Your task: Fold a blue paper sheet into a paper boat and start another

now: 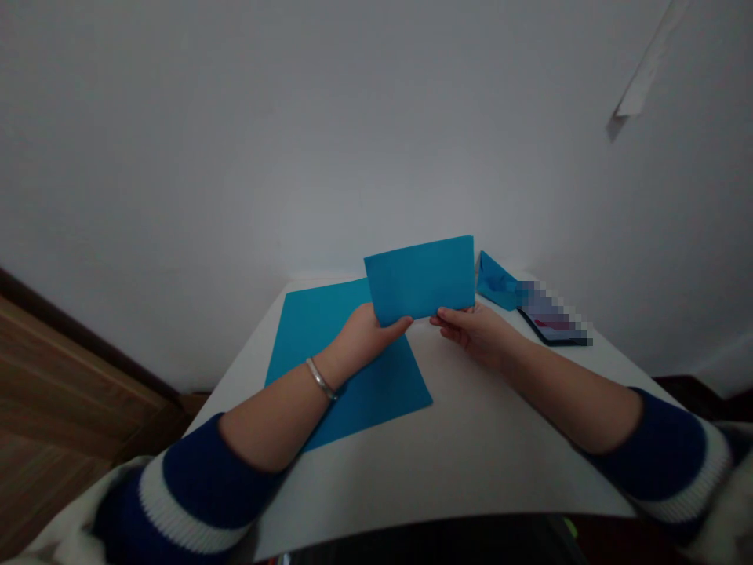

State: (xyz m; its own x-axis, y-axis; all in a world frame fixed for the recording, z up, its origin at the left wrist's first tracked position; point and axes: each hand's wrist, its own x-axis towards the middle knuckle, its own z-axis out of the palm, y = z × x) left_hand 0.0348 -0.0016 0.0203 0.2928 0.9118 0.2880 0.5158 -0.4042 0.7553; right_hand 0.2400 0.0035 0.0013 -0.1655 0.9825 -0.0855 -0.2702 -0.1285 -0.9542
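Both hands are holding one rectangular blue paper point(420, 278) above the desk point(494, 447), and it is standing tilted up, with its broad face turning toward the person. Its long axis is running from left to right, the right end sitting somewhat higher. The paper is lying just beyond the fingers, on their far side, so neither hand is clearly nearer: the left hand point(365, 329) is gripping at the near left corner, and the right hand point(479, 333) is gripping the near edge, toward the right corner. The left fingers are closing on the paper with the thumb along the lower edge (the other ones are hiding behind it, so I cannot tell their exact place). The right fingers are pinching it narrowly, the thumb showing in front and the others curling below.

Under the left forearm, a larger blue sheet point(376, 392) is lying flat on the left part of the desk. Beyond the right hand, at the far right, a folded blue piece point(496, 284) is resting just beside a flat device point(553, 318), whose screen is appearing partly blurred.
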